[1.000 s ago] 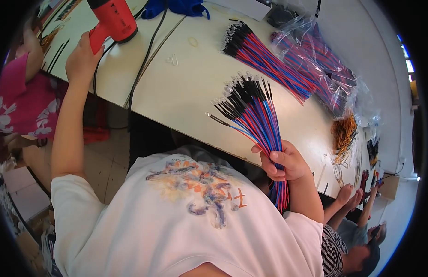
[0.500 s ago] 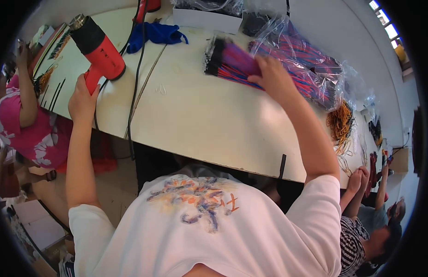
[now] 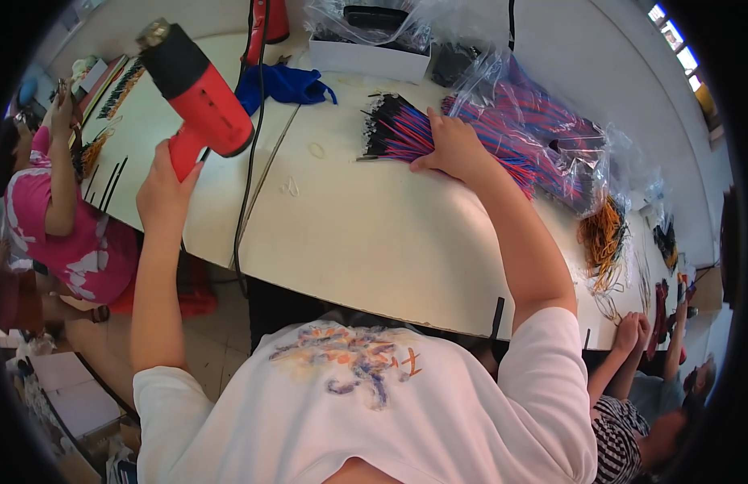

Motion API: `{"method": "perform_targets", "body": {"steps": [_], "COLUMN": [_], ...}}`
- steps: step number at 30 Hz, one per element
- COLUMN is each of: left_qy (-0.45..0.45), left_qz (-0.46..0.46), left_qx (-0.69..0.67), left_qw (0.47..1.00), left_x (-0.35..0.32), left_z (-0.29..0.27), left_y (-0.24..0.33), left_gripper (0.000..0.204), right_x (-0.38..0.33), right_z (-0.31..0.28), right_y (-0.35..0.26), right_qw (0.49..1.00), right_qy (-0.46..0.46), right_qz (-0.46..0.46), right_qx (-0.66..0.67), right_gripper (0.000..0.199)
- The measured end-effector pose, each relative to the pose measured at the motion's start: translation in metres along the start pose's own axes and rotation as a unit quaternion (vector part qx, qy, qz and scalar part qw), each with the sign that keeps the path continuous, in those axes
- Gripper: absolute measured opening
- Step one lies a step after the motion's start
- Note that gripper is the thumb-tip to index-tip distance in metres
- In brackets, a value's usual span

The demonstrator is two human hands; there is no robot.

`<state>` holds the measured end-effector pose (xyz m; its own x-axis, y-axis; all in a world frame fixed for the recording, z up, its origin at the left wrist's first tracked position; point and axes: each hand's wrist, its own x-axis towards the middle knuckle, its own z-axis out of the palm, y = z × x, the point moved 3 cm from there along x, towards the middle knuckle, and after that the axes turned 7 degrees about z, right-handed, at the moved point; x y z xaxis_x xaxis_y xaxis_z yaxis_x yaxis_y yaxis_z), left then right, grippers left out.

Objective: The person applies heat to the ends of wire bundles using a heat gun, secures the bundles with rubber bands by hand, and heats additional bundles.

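The bundle of red, blue and black wires (image 3: 395, 129) lies on the pale surface (image 3: 366, 234), ahead of the person and right of centre, directly beneath the right hand (image 3: 454, 152). Its long axis slants from the black-sleeved ends at far left toward loose tails at near right, so the right forearm meets it crosswise. That hand is the nearer by far, palm down, thumb and forefinger spread across the wires; whether it grips them or merely rests there, I cannot tell. The left hand (image 3: 166, 189), well apart to the left, is curled around the handle of a red-and-black heat gun (image 3: 208, 105), whose nozzle points up and left, away from the bundle. The right hand covers the bundle's middle, and its far side runs close against the wires in clear plastic (image 3: 543, 121), making the boundary hard to make out. The gun's trigger is hard to see, and its nozzle tip is blurred.
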<state>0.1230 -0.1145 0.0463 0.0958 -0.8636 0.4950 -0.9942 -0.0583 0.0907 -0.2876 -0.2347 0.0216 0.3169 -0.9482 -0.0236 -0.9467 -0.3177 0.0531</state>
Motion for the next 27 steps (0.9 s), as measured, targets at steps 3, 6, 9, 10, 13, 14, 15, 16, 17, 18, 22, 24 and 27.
{"method": "perform_targets", "body": {"steps": [3,6,9,10,13,14,15,16,17,18,22,24,27], "left_qy": [-0.018,-0.008,-0.001,-0.013,-0.016,-0.015,-0.017,-0.021,-0.03,-0.03,0.012,0.04,0.161], "left_qz": [0.008,0.001,-0.006,-0.011,-0.013,-0.006,-0.013,-0.021,-0.026,-0.017,0.015,0.016,0.102], "left_qx": [0.027,0.046,0.059,0.07,0.069,0.066,0.065,0.064,0.061,0.058,0.088,0.12,0.011], "left_qw": [0.999,0.999,0.998,0.997,0.997,0.998,0.998,0.997,0.997,0.998,0.996,0.992,0.982], "left_x": [-0.011,-0.014,-0.01,-0.005,0.004,0.003,0.003,0.003,0.002,0.003,-0.003,-0.01,-0.021], "left_z": [0.011,0.022,0.03,0.034,0.038,0.035,0.038,0.04,0.037,0.038,0.032,0.027,0.008], "left_y": [0.003,0.0,-0.004,-0.005,0.004,0.002,0.001,0.001,0.0,-0.002,0.0,0.003,0.031], "left_gripper": [0.056,0.056,0.055,0.055,0.056,0.056,0.056,0.057,0.059,0.059,0.063,0.063,0.048], "right_x": [-0.013,-0.044,-0.075,-0.08,-0.091,-0.092,-0.094,-0.097,-0.099,-0.102,-0.122,-0.138,-0.158], "right_z": [0.001,-0.009,-0.003,0.001,0.005,0.003,0.003,0.003,0.004,0.003,0.002,0.004,0.005], "right_y": [-0.008,-0.026,-0.033,-0.03,-0.024,-0.029,-0.031,-0.032,-0.035,-0.037,-0.039,-0.037,-0.034], "right_qw": [0.997,0.99,0.981,0.97,0.969,0.964,0.969,0.971,0.975,0.976,0.982,0.978,0.976], "right_qy": [0.057,0.075,0.069,0.093,0.16,0.193,0.174,0.175,0.167,0.158,0.124,0.114,0.104], "right_qz": [-0.047,-0.116,-0.147,-0.159,-0.16,-0.171,-0.164,-0.149,-0.123,-0.098,-0.023,-0.038,-0.064], "right_qx": [-0.004,0.017,0.103,0.159,0.103,0.06,0.063,0.059,0.086,0.113,0.141,0.17,0.18], "right_gripper": [0.088,0.076,0.069,0.068,0.066,0.067,0.075,0.075,0.079,0.083,0.085,0.085,0.086]}}
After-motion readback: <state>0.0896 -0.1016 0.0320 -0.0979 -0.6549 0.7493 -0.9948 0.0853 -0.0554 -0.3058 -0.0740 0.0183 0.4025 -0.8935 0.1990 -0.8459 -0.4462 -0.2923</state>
